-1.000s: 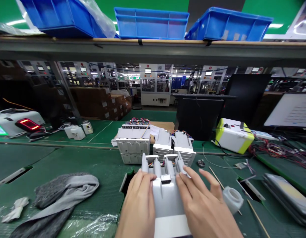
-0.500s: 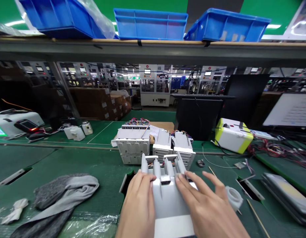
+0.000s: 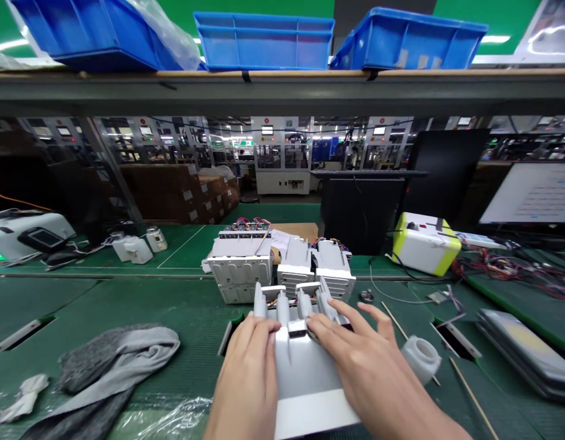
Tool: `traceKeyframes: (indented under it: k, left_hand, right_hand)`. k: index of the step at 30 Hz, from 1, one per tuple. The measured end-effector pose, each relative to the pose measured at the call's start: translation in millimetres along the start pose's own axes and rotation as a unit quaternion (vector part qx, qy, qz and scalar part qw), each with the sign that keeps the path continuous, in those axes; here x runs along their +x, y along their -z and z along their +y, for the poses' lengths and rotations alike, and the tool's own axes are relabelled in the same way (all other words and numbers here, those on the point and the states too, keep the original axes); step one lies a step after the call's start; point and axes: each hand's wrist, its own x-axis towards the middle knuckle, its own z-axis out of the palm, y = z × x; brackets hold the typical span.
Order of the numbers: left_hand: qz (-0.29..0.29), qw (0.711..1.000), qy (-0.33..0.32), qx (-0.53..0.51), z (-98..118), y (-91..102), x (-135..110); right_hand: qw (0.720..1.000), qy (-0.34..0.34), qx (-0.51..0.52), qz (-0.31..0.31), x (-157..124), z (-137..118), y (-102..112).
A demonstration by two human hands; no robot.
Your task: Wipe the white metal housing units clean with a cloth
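Observation:
A light grey plastic housing (image 3: 305, 366) with upright rounded posts along its far end is in front of me, its near edge white. My left hand (image 3: 248, 373) is closed along the housing's left side, the thumb lying on top. On the housing's upper right part rests my right hand (image 3: 364, 360), fingers stretched out and spread, the tips beside the small raised block (image 3: 297, 328) in the middle. Wires show between the posts. Behind it are a larger white unit (image 3: 240, 269) with wiring on top and two smaller white units (image 3: 335, 269). The housing's underside is hidden.
To the left lie a grey cloth (image 3: 121, 366) and a crumpled white glove-like piece (image 3: 25, 397). A translucent white roll or cup (image 3: 421, 359), thin sticks (image 3: 472, 397) and stacked flat panels (image 3: 529, 354) are on the right. Blue bins (image 3: 264, 41) stand on the shelf overhead.
My right hand has slid left across the housing, from its right edge toward the middle block. My left hand keeps its place on the left side. The whole view has shifted slightly.

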Motion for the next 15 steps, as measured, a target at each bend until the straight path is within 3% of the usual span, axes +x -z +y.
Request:
traceKeyframes:
  k: [5, 15]
  left_hand:
    - [0.006, 1.0, -0.008, 0.008, -4.7, -1.6, 0.1]
    - [0.003, 1.0, -0.019, 0.013, -1.4, -2.3, 1.8]
  right_hand:
    - [0.998, 0.05, -0.027, 0.017, 1.4, 1.1, 0.8]
    - [0.995, 0.062, -0.063, 0.038, 8.0, -9.1, 2.8]
